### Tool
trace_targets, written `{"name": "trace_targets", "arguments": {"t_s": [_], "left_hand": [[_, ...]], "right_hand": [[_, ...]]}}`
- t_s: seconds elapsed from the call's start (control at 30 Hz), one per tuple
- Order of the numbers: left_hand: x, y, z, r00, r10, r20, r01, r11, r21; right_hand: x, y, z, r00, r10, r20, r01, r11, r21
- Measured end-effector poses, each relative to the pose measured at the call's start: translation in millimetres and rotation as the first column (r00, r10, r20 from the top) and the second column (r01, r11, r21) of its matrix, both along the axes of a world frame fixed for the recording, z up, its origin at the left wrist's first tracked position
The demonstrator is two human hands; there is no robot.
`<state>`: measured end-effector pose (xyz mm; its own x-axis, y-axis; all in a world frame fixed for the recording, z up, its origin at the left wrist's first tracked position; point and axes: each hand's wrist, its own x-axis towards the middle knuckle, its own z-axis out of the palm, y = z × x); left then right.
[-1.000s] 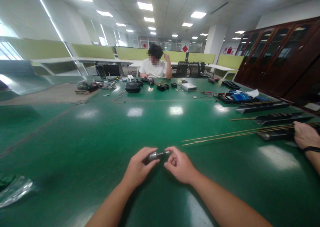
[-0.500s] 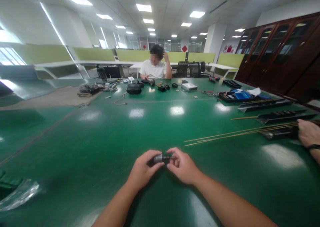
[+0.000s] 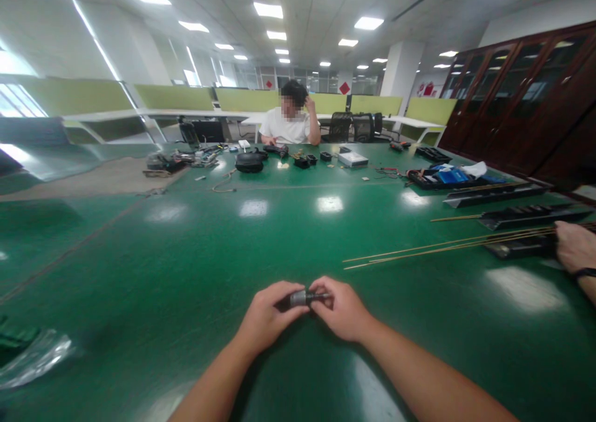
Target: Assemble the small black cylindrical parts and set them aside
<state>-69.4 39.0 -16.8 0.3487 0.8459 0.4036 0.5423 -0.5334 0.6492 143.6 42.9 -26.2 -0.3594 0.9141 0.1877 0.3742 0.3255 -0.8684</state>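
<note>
Just above the green table [image 3: 186,285], my left hand [image 3: 266,316] is closed round a small grey metal cylinder [image 3: 298,298], with thumb and fingertips on its sides. A thin dark shaft [image 3: 317,296] runs from the cylinder's right end in among the fingers of my right hand [image 3: 342,310]. Those fingers are curled closed about the shaft, and they hide its far end. The piece lies roughly level, and its exact kind is too small to make out. Both hands are close together, their fingertips nearly meeting.
Thin brass-coloured rods [image 3: 419,252] stretch in from the right, by a co-worker's hand [image 3: 575,248]. Black trays [image 3: 519,245] and a tool case [image 3: 442,177] stand there. A black pouch [image 3: 250,161] and a white box [image 3: 352,158] lie before a seated person [image 3: 291,127].
My hands have come slightly closer together, and the cylinder has shifted a little to the right. More of the shaft is among my right fingers.
</note>
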Motion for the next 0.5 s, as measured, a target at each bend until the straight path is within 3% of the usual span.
{"name": "trace_targets", "arguments": {"t_s": [0.5], "left_hand": [[1.6,-0.9,-1.0,1.000,-0.008,-0.006,0.008,1.000,-0.014]], "right_hand": [[1.9,-1.9,7.4,0.999,0.010,-0.031,-0.008,0.997,0.072]]}}
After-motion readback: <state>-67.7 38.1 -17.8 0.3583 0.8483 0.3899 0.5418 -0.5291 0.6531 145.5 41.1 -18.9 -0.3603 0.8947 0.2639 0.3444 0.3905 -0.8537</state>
